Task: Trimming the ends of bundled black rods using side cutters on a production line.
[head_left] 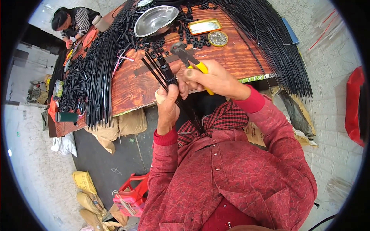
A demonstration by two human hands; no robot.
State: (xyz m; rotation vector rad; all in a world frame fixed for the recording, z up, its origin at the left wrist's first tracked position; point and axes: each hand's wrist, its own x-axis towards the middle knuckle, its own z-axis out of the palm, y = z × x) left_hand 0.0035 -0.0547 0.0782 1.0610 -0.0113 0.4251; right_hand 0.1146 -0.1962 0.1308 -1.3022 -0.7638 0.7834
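Observation:
My left hand (168,104) is wrapped round a bundle of thin black rods (155,71), which run down toward my lap. A black tube-shaped fitting (167,72) stands upright among them, just above my thumb. A pale wrap covers part of one left finger. In my right hand (221,79) are pincers with yellow handles (202,67) and a dark metal head (178,49). Their head points up and left, over the table and apart from the fitting. Some right fingers reach close to the fitting; whether they touch it I cannot tell.
On the wooden table (239,57) are a metal bowl (156,22), a yellow-rimmed tray (205,26), a round dish of small metal pieces (218,38) and heaped black fittings (79,86). Long black rods (101,77) lie at both sides. Another person (75,21) works far left. A red stool (135,188) stands lower left.

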